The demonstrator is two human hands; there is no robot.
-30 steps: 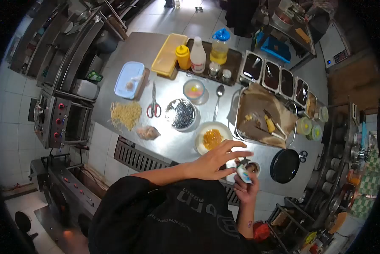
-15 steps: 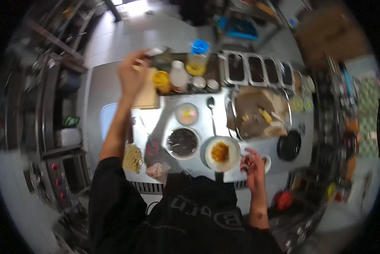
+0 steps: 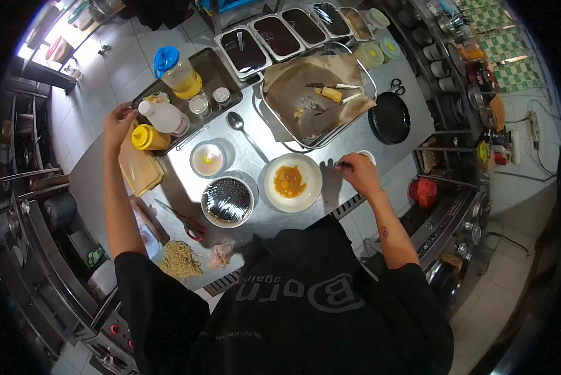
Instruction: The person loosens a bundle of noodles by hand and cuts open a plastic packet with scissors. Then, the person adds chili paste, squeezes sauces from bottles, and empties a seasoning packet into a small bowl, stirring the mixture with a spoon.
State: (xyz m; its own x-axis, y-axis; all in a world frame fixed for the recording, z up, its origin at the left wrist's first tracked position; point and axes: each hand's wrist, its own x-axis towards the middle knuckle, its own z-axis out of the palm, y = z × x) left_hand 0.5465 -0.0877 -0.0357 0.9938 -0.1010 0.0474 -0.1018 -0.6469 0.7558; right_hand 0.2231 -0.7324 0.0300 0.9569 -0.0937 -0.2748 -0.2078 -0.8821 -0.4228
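Note:
My left hand [image 3: 118,127] is at the tray's left corner, above a yellow squeeze bottle [image 3: 149,137]. Its fingers are curled together, and whatever they hold, if anything, is hidden. Beside a small white cup [image 3: 368,156], my right hand [image 3: 360,175] has its fingertips drawn together over the steel table. I cannot make out what is between them. Left of that hand sits a cream bowl [image 3: 315,187] with brown-orange sauce [image 3: 290,181]. A film-covered bowl of dark contents [image 3: 228,201] and a small bowl with an egg yolk [image 3: 208,159] stand further left.
A dark tray [image 3: 208,62] carries bottles and shakers. Behind are steel containers [image 3: 274,37] and a paper-lined basket [image 3: 287,106]. A spoon [image 3: 246,135], scissors [image 3: 190,226], noodles [image 3: 179,260], a bagged pinkish item [image 3: 222,255] and a black pan [image 3: 390,117] lie around.
My view has turned, so the table appears rotated. The right hand has gone from spread fingers to fingertips drawn together near the white cup. The left hand stays by the tray, its fingers curled.

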